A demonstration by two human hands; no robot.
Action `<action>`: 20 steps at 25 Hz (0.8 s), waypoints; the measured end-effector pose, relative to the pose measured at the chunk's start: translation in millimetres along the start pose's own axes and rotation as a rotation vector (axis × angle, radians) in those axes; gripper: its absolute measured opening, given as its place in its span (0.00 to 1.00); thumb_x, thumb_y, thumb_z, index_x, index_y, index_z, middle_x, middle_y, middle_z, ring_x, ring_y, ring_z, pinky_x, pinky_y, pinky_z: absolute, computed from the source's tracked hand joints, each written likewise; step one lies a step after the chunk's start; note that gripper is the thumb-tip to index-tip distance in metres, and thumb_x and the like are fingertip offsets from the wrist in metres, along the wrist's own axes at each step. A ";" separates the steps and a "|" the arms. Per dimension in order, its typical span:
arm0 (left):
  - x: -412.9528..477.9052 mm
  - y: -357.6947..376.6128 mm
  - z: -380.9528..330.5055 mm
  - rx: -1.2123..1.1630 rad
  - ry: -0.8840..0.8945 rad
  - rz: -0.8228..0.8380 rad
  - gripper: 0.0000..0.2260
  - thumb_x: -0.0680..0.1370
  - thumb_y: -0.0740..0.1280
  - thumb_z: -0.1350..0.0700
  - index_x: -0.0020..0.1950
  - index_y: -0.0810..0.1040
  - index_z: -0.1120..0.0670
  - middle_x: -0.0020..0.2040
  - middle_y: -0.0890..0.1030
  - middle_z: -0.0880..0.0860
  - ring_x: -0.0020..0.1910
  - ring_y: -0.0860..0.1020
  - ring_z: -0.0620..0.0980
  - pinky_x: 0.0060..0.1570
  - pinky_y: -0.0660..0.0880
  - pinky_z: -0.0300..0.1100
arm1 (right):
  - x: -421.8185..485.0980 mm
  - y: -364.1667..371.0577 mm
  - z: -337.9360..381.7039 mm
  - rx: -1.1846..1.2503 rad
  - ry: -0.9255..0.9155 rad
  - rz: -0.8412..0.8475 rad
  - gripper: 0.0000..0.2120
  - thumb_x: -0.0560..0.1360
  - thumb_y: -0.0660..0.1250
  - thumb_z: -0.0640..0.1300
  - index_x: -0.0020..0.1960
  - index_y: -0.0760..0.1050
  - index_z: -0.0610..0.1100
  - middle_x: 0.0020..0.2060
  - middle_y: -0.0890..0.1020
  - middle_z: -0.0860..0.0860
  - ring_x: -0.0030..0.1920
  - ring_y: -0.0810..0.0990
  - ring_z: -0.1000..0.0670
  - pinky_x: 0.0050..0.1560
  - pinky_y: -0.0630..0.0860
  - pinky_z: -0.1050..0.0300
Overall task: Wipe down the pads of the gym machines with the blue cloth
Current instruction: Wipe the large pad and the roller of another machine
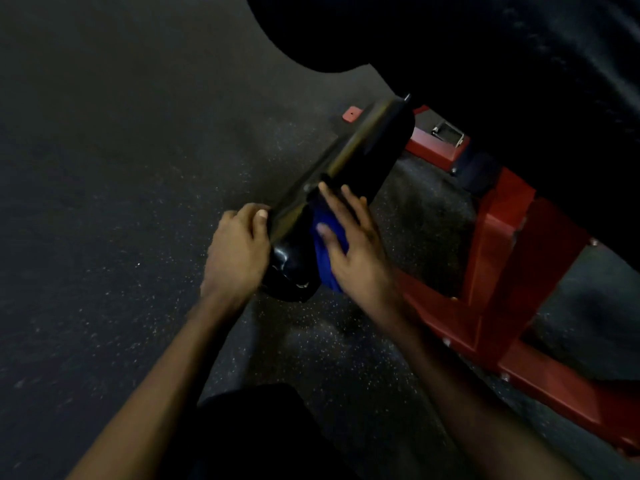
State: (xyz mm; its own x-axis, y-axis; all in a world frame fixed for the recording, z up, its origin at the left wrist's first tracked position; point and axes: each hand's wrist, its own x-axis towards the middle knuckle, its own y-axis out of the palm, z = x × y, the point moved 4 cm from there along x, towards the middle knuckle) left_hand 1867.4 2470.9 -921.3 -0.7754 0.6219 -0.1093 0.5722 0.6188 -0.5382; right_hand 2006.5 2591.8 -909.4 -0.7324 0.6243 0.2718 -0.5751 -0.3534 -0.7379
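A long black roller pad (360, 157) runs diagonally from the centre up to the right, low above the floor. My left hand (239, 251) holds the near left end of the pad, thumb on top. My right hand (349, 244) lies with straight fingers on the blue cloth (327, 251), pressing it against the right side of the pad near its lower end. Only part of the cloth shows under the palm and fingers.
A red steel machine frame (495, 271) stands on the floor to the right, with a bolted foot plate (351, 114) behind the pad. A large black padded part (519, 81) fills the top right. Dark speckled rubber floor (104, 202) spreads to the left. My dark-clothed knee (256, 420) is at the bottom centre.
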 end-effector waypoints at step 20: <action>-29.0 18.0 -17.5 0.480 0.303 -0.065 0.43 0.71 0.59 0.23 0.79 0.58 0.46 0.74 0.64 0.58 0.69 0.68 0.63 0.63 0.72 0.62 | 221.2 -40.5 -74.6 -0.274 0.275 -0.131 0.21 0.79 0.63 0.50 0.71 0.74 0.51 0.69 0.76 0.45 0.69 0.74 0.43 0.69 0.70 0.51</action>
State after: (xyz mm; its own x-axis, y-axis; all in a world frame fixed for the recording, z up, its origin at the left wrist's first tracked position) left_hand 1904.9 2472.4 -913.2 -0.6529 0.7438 0.1430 0.2859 0.4169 -0.8628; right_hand 1894.9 2796.2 -865.4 -0.5132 0.8277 0.2268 -0.5116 -0.0829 -0.8552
